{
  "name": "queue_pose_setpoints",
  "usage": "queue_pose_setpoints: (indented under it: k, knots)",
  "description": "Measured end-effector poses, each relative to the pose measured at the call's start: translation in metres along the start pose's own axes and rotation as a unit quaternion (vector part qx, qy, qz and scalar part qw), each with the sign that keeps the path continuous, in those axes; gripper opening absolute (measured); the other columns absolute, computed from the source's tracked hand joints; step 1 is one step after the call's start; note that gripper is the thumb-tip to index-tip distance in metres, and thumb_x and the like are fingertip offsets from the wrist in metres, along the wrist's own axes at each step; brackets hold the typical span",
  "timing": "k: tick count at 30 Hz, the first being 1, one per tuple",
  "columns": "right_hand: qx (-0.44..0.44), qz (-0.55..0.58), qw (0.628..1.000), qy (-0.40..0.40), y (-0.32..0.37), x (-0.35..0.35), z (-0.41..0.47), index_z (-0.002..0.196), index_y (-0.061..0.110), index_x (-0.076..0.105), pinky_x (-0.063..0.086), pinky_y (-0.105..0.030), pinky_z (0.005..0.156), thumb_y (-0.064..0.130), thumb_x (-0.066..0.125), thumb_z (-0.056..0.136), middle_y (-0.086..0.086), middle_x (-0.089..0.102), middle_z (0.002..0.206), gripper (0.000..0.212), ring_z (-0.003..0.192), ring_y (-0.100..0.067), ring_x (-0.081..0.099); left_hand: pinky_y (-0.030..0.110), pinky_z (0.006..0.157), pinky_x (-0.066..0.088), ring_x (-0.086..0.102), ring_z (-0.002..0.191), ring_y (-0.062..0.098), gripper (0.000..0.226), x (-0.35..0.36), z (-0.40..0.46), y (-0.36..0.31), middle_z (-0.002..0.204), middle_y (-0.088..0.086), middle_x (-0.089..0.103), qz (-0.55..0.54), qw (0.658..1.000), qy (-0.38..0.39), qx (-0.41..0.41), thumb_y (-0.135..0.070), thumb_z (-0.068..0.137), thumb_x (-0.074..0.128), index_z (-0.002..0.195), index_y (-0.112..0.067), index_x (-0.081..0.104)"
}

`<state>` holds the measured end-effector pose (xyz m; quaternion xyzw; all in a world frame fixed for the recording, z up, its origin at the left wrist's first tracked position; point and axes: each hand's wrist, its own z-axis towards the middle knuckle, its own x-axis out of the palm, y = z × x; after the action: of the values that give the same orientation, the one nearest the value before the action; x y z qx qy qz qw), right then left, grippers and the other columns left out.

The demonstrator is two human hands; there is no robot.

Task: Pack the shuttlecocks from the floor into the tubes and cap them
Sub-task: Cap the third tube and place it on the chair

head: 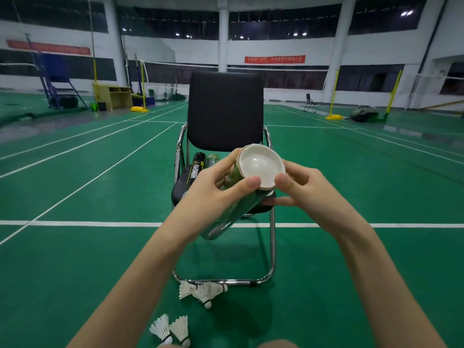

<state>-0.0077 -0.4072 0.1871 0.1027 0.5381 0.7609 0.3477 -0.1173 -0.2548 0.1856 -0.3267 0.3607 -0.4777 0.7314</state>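
Open green floor (100,247) either side; the chair (224,111) stands ahead, its frame seemingly touching two shuttlecocks (200,292)

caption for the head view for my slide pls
Both hands, left hand and right hand, hold a green tube with white cap before a chair; shuttlecocks lie below.

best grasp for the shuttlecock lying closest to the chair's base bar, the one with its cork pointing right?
Probably the cork end. That shuttlecock lies on its side on the floor, cork pointing right and clear, its skirt overlapping a second shuttlecock. Come from above and the right and pinch across the cork; the feathers look crushable, and the chair frame crowds the far side.
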Motion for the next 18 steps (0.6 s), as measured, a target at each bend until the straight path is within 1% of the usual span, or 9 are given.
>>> queue_pose_setpoints:
  k: [2, 4, 6, 8, 10, 12, 14, 16, 18]
  knots:
    - [-0.009, -0.011, 1.0, 0.009, 0.007, -0.004, -0.003, 0.109, 0.032, 0.062, 0.057, -0.029, 0.074, 0.04, 0.064, 0.067, 0.002, 0.072, 0.104, 0.043, 0.098, -0.015, 0.067, 0.011, 0.079, 0.045, 0.059, 0.097, -0.006, 0.04, 0.001, 0.001, -0.005, 0.097, -0.031, 0.064, 0.008, 1.0, 0.011, 0.023, -0.029, 0.074, 0.063, 0.109, -0.043, 0.049]
    - [-0.014, -0.024, 1.0, 0.015, 0.012, -0.007, -0.003, 0.112, 0.036, 0.058, 0.057, -0.026, 0.072, 0.032, 0.065, 0.07, 0.01, 0.072, 0.101, 0.043, 0.097, -0.011, 0.067, 0.013, 0.081, 0.046, 0.059, 0.097, -0.004, 0.041, 0.0, 0.003, -0.005, 0.099, -0.029, 0.063, 0.016, 0.999, 0.019, 0.039, -0.025, 0.078, 0.064, 0.111, -0.043, 0.048]
    - [-0.022, -0.04, 0.999, 0.006, 0.013, -0.008, 0.0, 0.116, 0.037, 0.055, 0.056, -0.024, 0.073, 0.028, 0.067, 0.069, 0.015, 0.072, 0.099, 0.049, 0.096, -0.007, 0.067, 0.016, 0.087, 0.044, 0.056, 0.106, 0.001, 0.046, -0.003, 0.008, -0.001, 0.109, -0.026, 0.061, 0.027, 0.998, 0.023, 0.048, -0.023, 0.081, 0.066, 0.119, -0.042, 0.046]
    - [-0.036, -0.062, 0.997, -0.01, 0.01, -0.009, 0.005, 0.123, 0.036, 0.052, 0.053, -0.02, 0.078, 0.028, 0.069, 0.067, 0.016, 0.071, 0.1, 0.059, 0.097, -0.003, 0.065, 0.019, 0.094, 0.041, 0.051, 0.116, 0.005, 0.055, -0.009, 0.016, 0.006, 0.123, -0.018, 0.056, 0.04, 0.997, 0.036, 0.054, -0.021, 0.081, 0.066, 0.129, -0.034, 0.042]
    - [-0.042, -0.076, 0.996, -0.021, 0.006, -0.008, 0.013, 0.123, 0.039, 0.05, 0.049, -0.016, 0.083, 0.027, 0.071, 0.066, 0.018, 0.07, 0.101, 0.062, 0.099, 0.0, 0.063, 0.023, 0.1, 0.038, 0.046, 0.122, 0.006, 0.062, -0.015, 0.025, 0.015, 0.133, -0.01, 0.049, 0.053, 0.996, 0.051, 0.052, -0.019, 0.082, 0.064, 0.137, -0.026, 0.036]
    - [-0.041, -0.078, 0.996, -0.024, -0.001, -0.009, 0.023, 0.12, 0.043, 0.05, 0.049, -0.017, 0.084, 0.025, 0.072, 0.066, 0.016, 0.071, 0.101, 0.061, 0.1, -0.001, 0.063, 0.025, 0.102, 0.037, 0.043, 0.124, 0.005, 0.061, -0.021, 0.034, 0.024, 0.134, -0.012, 0.047, 0.063, 0.995, 0.068, 0.048, -0.019, 0.083, 0.063, 0.135, -0.031, 0.035]
    - [-0.035, -0.077, 0.996, -0.026, -0.013, -0.011, 0.033, 0.124, 0.039, 0.05, 0.049, -0.018, 0.083, 0.016, 0.073, 0.07, 0.011, 0.07, 0.105, 0.063, 0.1, -0.003, 0.063, 0.025, 0.103, 0.036, 0.041, 0.125, 0.004, 0.06, -0.028, 0.043, 0.036, 0.135, -0.015, 0.046, 0.076, 0.993, 0.083, 0.044, -0.021, 0.085, 0.062, 0.134, -0.036, 0.033]
    - [-0.032, -0.086, 0.995, -0.026, -0.029, -0.01, 0.044, 0.13, 0.033, 0.049, 0.048, -0.02, 0.088, 0.006, 0.072, 0.075, 0.007, 0.068, 0.113, 0.065, 0.105, -0.004, 0.062, 0.021, 0.106, 0.03, 0.033, 0.13, 0.0, 0.065, -0.035, 0.051, 0.052, 0.14, -0.019, 0.039, 0.106, 0.99, 0.09, 0.034, -0.024, 0.086, 0.062, 0.14, -0.035, 0.028]
    - [-0.027, -0.099, 0.994, -0.029, -0.047, -0.009, 0.053, 0.132, 0.031, 0.049, 0.047, -0.025, 0.095, 0.005, 0.072, 0.076, 0.008, 0.065, 0.118, 0.066, 0.11, -0.004, 0.06, 0.016, 0.107, 0.024, 0.024, 0.133, -0.006, 0.069, -0.041, 0.055, 0.07, 0.144, -0.023, 0.03, 0.127, 0.987, 0.096, 0.022, -0.024, 0.086, 0.062, 0.143, -0.035, 0.024]
